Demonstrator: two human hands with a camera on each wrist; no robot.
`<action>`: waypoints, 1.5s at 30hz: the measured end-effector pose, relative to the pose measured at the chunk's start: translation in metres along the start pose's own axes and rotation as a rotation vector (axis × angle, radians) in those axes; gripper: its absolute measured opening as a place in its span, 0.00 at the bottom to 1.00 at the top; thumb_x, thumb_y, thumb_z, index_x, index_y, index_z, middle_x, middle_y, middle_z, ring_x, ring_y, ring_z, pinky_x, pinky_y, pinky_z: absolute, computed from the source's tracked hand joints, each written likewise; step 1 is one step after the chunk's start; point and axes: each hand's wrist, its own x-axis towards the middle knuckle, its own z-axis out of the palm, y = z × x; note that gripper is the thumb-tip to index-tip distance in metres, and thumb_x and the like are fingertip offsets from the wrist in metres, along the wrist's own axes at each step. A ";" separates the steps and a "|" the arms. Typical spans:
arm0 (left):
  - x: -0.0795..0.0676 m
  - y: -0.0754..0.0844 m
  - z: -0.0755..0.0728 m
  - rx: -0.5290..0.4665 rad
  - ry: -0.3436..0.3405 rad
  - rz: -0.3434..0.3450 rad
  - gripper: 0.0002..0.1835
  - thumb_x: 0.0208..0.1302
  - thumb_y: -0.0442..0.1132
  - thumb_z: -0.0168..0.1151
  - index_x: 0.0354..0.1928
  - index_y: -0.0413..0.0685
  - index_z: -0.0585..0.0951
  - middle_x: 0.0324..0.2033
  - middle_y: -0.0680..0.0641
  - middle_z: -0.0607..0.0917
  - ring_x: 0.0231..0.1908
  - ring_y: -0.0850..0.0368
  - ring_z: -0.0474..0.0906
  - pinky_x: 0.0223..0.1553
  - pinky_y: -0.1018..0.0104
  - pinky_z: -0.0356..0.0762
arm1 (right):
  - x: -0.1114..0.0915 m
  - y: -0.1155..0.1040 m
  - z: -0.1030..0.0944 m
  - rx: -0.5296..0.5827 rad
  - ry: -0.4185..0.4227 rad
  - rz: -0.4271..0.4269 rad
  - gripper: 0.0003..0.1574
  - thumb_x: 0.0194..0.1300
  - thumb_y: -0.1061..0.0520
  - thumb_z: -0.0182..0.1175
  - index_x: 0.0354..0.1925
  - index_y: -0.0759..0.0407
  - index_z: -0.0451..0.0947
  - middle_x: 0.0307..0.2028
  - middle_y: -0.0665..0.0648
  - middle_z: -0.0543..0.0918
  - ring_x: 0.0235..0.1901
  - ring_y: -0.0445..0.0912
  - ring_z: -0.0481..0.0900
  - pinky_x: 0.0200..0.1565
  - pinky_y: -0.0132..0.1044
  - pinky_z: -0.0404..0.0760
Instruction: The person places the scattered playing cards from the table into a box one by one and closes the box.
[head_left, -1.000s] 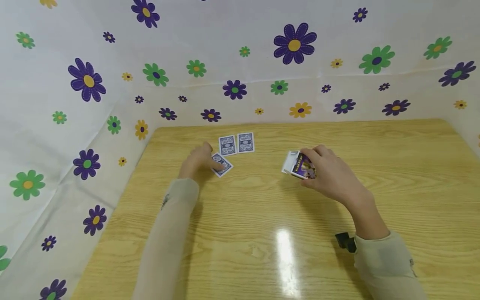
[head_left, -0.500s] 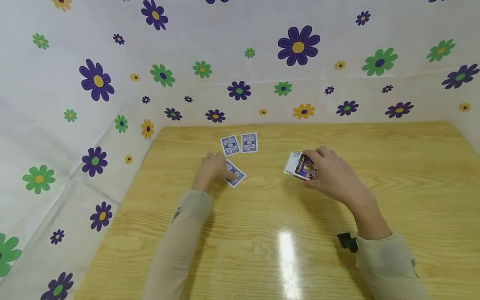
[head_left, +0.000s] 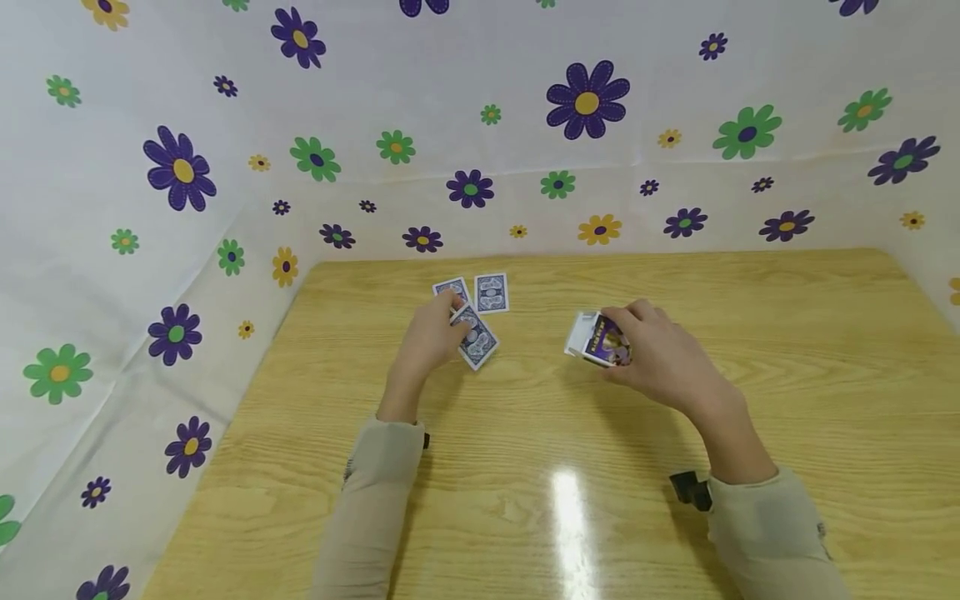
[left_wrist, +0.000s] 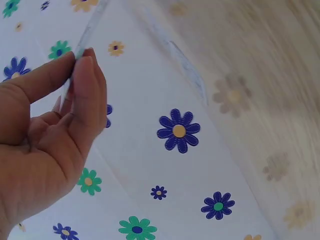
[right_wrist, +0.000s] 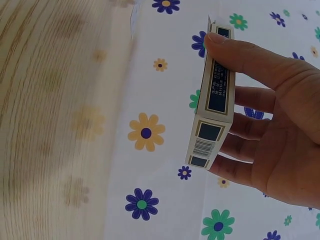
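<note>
My left hand (head_left: 429, 337) pinches a blue-backed playing card (head_left: 477, 340) between thumb and fingers, above the left part of the table. In the left wrist view this card (left_wrist: 90, 25) shows nearly edge-on. Two more cards lie face down behind it: the left card (head_left: 447, 287) is partly covered by the hand, while the right card (head_left: 491, 293) is in full sight. My right hand (head_left: 667, 358) grips a purple and white card box (head_left: 609, 342) by its sides, its mouth facing left and its flap open. The right wrist view shows the barcode end of the box (right_wrist: 204, 142).
A wooden table (head_left: 510, 433) carries everything, with a bright light reflection near its front. Behind and to the left hangs a white cloth (head_left: 360, 75) printed with flowers. A small black piece (head_left: 690, 490) sits at the right sleeve cuff.
My left hand has drawn the third card to the right, away from the left edge, and lifted it from the table. The right hand and the box hold their place.
</note>
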 end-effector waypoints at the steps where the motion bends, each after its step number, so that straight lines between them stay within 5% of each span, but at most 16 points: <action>1: -0.002 0.002 -0.001 -0.049 0.005 0.008 0.12 0.70 0.35 0.59 0.52 0.41 0.73 0.38 0.41 0.83 0.32 0.52 0.80 0.29 0.67 0.76 | 0.000 0.000 0.000 -0.002 -0.001 -0.001 0.47 0.55 0.53 0.75 0.68 0.64 0.66 0.57 0.68 0.73 0.49 0.59 0.74 0.49 0.55 0.78; 6: -0.015 0.013 -0.001 -0.246 0.029 0.072 0.11 0.69 0.35 0.60 0.50 0.40 0.74 0.35 0.41 0.83 0.31 0.47 0.80 0.27 0.67 0.77 | 0.002 0.001 0.003 -0.005 0.000 -0.004 0.47 0.55 0.53 0.75 0.68 0.64 0.67 0.56 0.69 0.73 0.49 0.59 0.74 0.49 0.56 0.78; 15: -0.033 0.027 0.002 -0.457 0.067 0.191 0.10 0.68 0.36 0.62 0.46 0.40 0.75 0.29 0.44 0.86 0.21 0.55 0.70 0.20 0.70 0.64 | 0.001 -0.001 0.003 -0.014 0.007 -0.004 0.48 0.55 0.54 0.75 0.68 0.65 0.66 0.56 0.69 0.73 0.49 0.59 0.74 0.49 0.56 0.78; 22: -0.042 0.043 0.007 -0.754 0.000 0.194 0.13 0.68 0.32 0.61 0.51 0.37 0.72 0.29 0.42 0.84 0.18 0.57 0.73 0.21 0.69 0.78 | 0.000 -0.003 0.003 -0.025 0.018 -0.004 0.49 0.54 0.53 0.76 0.69 0.64 0.65 0.56 0.69 0.72 0.49 0.59 0.74 0.49 0.55 0.78; 33: -0.045 0.048 0.014 -0.811 -0.021 0.200 0.13 0.69 0.29 0.59 0.52 0.36 0.71 0.38 0.35 0.84 0.21 0.55 0.79 0.27 0.62 0.85 | 0.002 -0.007 0.005 0.006 0.055 -0.061 0.50 0.55 0.53 0.75 0.70 0.61 0.64 0.58 0.66 0.71 0.49 0.57 0.74 0.48 0.52 0.79; 45: -0.041 0.046 0.022 -0.790 -0.051 0.212 0.13 0.68 0.29 0.60 0.50 0.37 0.70 0.30 0.39 0.83 0.20 0.55 0.79 0.26 0.62 0.84 | 0.001 -0.010 0.004 0.015 0.068 -0.077 0.49 0.55 0.53 0.75 0.70 0.61 0.64 0.58 0.66 0.71 0.50 0.57 0.73 0.50 0.53 0.78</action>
